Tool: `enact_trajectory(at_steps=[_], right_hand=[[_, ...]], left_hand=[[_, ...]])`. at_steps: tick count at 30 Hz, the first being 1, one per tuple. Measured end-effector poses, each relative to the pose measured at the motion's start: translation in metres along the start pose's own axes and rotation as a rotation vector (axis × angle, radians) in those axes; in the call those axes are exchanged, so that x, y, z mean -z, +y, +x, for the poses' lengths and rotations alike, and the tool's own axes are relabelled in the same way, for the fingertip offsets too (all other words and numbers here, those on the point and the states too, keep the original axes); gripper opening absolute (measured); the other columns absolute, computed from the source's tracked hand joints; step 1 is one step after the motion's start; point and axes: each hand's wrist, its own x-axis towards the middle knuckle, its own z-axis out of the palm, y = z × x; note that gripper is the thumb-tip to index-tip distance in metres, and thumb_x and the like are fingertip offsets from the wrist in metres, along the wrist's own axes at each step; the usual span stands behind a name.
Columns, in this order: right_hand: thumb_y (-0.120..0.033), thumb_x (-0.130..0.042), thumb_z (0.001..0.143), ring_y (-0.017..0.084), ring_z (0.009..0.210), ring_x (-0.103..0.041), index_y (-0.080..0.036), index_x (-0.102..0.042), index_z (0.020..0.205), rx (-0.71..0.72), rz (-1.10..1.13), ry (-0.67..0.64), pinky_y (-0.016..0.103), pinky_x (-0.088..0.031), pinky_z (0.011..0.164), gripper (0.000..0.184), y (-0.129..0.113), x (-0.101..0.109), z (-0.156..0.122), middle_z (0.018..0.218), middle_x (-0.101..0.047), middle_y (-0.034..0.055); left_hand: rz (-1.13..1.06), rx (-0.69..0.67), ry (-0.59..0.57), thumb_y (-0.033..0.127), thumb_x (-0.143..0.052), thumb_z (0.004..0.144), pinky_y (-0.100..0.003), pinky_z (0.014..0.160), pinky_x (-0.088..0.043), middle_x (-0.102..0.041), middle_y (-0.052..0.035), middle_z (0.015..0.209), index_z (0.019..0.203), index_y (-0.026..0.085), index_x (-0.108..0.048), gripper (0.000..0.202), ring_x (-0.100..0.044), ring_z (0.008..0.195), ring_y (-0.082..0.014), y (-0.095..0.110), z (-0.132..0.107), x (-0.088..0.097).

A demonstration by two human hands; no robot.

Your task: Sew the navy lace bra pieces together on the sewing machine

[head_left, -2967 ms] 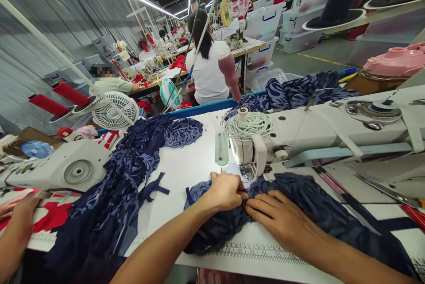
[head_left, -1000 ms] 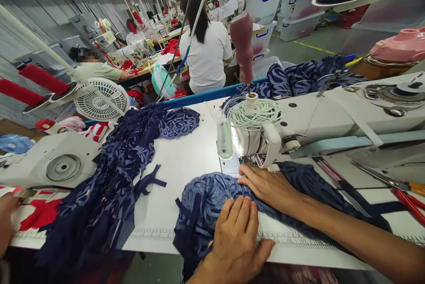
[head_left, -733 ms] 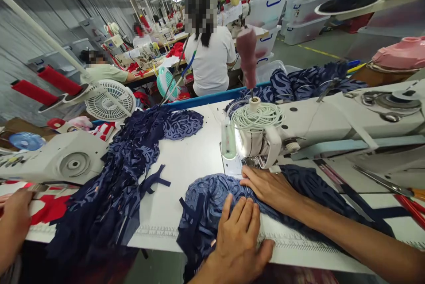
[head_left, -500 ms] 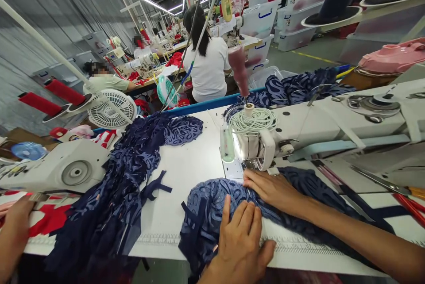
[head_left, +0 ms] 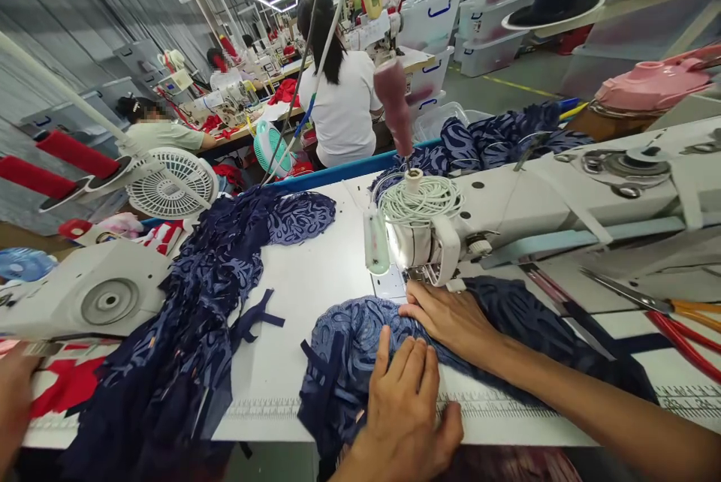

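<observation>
A navy lace fabric piece (head_left: 360, 339) lies on the white table under the head of a white sewing machine (head_left: 507, 215). My left hand (head_left: 408, 411) rests flat on the fabric near the table's front edge, fingers stretched out toward the needle. My right hand (head_left: 451, 314) lies flat on the fabric just in front of the presser foot (head_left: 420, 275), fingers extended and pressing the cloth down. Neither hand grips anything.
A long pile of navy lace (head_left: 208, 302) runs down the table's left side. A second sewing machine (head_left: 90, 298) and another person's hand (head_left: 14, 396) are at far left. Red-handled scissors (head_left: 676, 320) lie at right. A small fan (head_left: 172, 182) and seated workers are beyond.
Three seconds ago both hands pinched the fabric together at the needle. Since then my left hand drew back toward the front edge and flattened; my right hand stayed flat by the presser foot.
</observation>
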Motion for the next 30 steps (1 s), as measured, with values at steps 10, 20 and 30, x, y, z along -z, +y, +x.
enact_trajectory(at_steps=[10,20,30], right_hand=[[-0.021,-0.034,0.101,0.021,0.095,-0.065,-0.022,-0.062,0.106,0.247,0.023,0.193,0.034,-0.051,0.083,0.029,0.027,0.012,-0.036,0.105,-0.069,0.0078],[-0.018,-0.04,0.101,0.019,0.092,-0.064,-0.019,-0.068,0.106,0.45,-0.111,0.368,0.033,-0.05,0.078,0.028,0.023,0.009,-0.037,0.102,-0.071,0.0073],[-0.021,-0.037,0.102,0.021,0.093,-0.062,-0.021,-0.066,0.116,0.42,-0.226,0.33,0.037,-0.04,0.077,0.032,0.028,0.008,-0.043,0.108,-0.07,0.006]], left_hand=[[-0.011,-0.007,-0.088,0.015,-0.048,0.095,-0.048,0.118,-0.036,-0.068,-0.0063,0.103,0.115,0.015,-0.062,0.023,-0.062,0.104,-0.0194,-0.022,0.037,0.029],[0.306,-0.129,-0.058,0.012,-0.05,0.096,-0.062,0.117,-0.03,-0.068,-0.0068,0.1,0.119,0.01,-0.061,0.026,-0.062,0.092,-0.019,-0.036,0.042,-0.001],[0.345,-0.116,-0.029,0.012,-0.05,0.096,-0.058,0.118,-0.033,-0.069,-0.009,0.105,0.121,0.008,-0.061,0.028,-0.064,0.1,-0.0206,-0.033,0.039,-0.009]])
